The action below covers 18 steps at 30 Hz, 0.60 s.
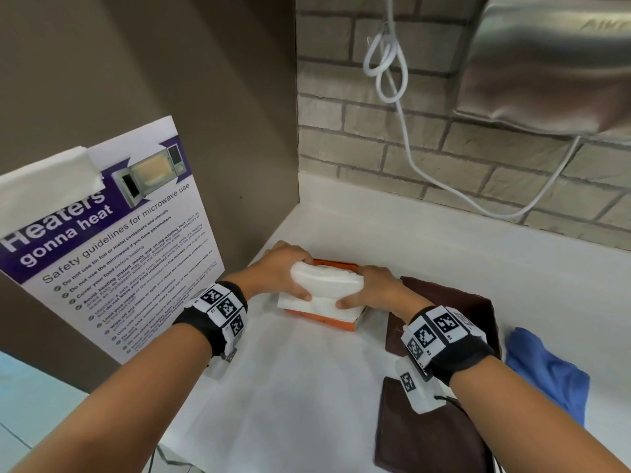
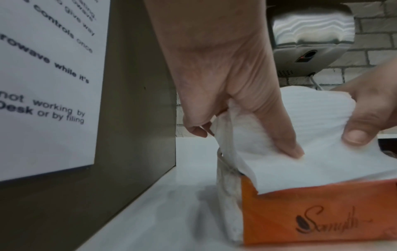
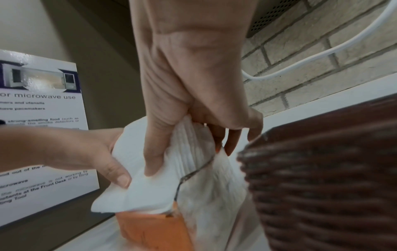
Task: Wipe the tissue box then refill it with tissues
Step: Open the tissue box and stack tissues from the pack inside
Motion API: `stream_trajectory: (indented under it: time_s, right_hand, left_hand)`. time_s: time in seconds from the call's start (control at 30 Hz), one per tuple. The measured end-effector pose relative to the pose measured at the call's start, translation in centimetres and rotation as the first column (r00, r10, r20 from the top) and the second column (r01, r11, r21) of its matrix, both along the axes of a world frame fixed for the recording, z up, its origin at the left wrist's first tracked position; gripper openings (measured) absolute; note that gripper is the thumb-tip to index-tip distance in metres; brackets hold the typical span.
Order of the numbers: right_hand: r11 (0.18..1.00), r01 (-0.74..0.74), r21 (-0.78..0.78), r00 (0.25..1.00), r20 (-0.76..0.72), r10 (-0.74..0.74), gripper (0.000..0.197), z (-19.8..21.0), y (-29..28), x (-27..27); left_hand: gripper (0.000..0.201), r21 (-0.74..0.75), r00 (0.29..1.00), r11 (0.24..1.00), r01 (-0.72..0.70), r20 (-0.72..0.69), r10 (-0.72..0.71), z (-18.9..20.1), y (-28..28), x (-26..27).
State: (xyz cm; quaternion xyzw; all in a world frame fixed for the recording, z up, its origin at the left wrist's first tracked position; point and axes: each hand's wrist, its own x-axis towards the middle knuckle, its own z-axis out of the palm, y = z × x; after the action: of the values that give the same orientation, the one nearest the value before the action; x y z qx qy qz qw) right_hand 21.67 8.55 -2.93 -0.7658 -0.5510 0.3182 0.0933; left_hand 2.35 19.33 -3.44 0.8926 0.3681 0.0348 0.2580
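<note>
Both hands hold a stack of white tissues point(image 1: 324, 288) that stands partly inside an orange tissue pack point(image 1: 327, 320) on the white counter point(image 1: 300, 397). My left hand point(image 1: 283, 271) grips the stack's left end, thumb on the near face. At the right end, my right hand point(image 1: 372, 288) grips it the same way. In the left wrist view the left hand point(image 2: 225, 84) pinches the tissues point(image 2: 311, 135) above the orange pack point(image 2: 322, 212). In the right wrist view the right hand point(image 3: 182, 84) clasps the tissues point(image 3: 150, 186). The brown woven tissue box point(image 1: 447, 308) lies just right of the pack.
A second brown woven piece point(image 1: 426, 435) lies near the counter's front right, with a blue cloth point(image 1: 546, 373) beside it. A microwave safety poster point(image 1: 112, 233) leans on the brown panel at left. On the brick wall hang a steel hand dryer point(image 1: 546, 63) and a white cable point(image 1: 406, 131).
</note>
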Motion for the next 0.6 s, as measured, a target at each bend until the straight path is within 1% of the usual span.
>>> stream_trajectory:
  time_s: [0.03,0.1,0.2,0.3,0.4,0.47,0.53,0.6]
  right_hand:
    - [1.0,-0.012,0.015,1.0,0.012,0.012,0.068,0.2,-0.1,0.0]
    - [0.996,-0.01,0.09,0.999,-0.036,0.013,0.062,0.5,-0.4,0.1]
    - [0.975,0.052,0.216,0.977,-0.211,-0.006,0.052,1.0,-1.0,0.2]
    - [0.945,0.17,0.279,0.909,-0.416,-0.041,0.044,1.5,-1.6,0.2]
    - [0.915,0.292,0.277,0.814,-0.575,-0.085,0.049,2.0,-1.8,0.5]
    - [0.892,0.37,0.259,0.728,-0.677,-0.106,0.054,2.3,-1.8,0.7]
    - [0.873,0.437,0.218,0.595,-0.798,-0.099,0.054,2.8,-1.9,0.7]
    - [0.866,0.471,0.168,0.439,-0.896,-0.065,0.05,3.6,-2.1,0.8]
  left_hand:
    - [0.057,-0.007,1.0,1.0,0.0,0.026,0.001,-0.1,0.0,-0.2]
    - [0.054,-0.035,0.997,0.999,-0.014,0.072,0.016,0.0,-0.1,-0.4]
    - [0.049,-0.103,0.987,0.993,-0.057,0.146,0.072,0.6,-0.2,-0.7]
    - [0.049,-0.235,0.951,0.97,-0.063,0.281,0.13,1.3,-0.3,-1.0]
    - [0.052,-0.327,0.903,0.942,-0.073,0.38,0.202,2.2,-0.3,-1.3]
    - [0.056,-0.396,0.853,0.916,-0.07,0.452,0.26,2.9,-0.5,-1.4]
    - [0.062,-0.482,0.771,0.875,-0.045,0.54,0.338,3.8,-0.8,-1.3]
    - [0.066,-0.579,0.652,0.815,-0.023,0.61,0.451,4.6,-1.2,-0.9]
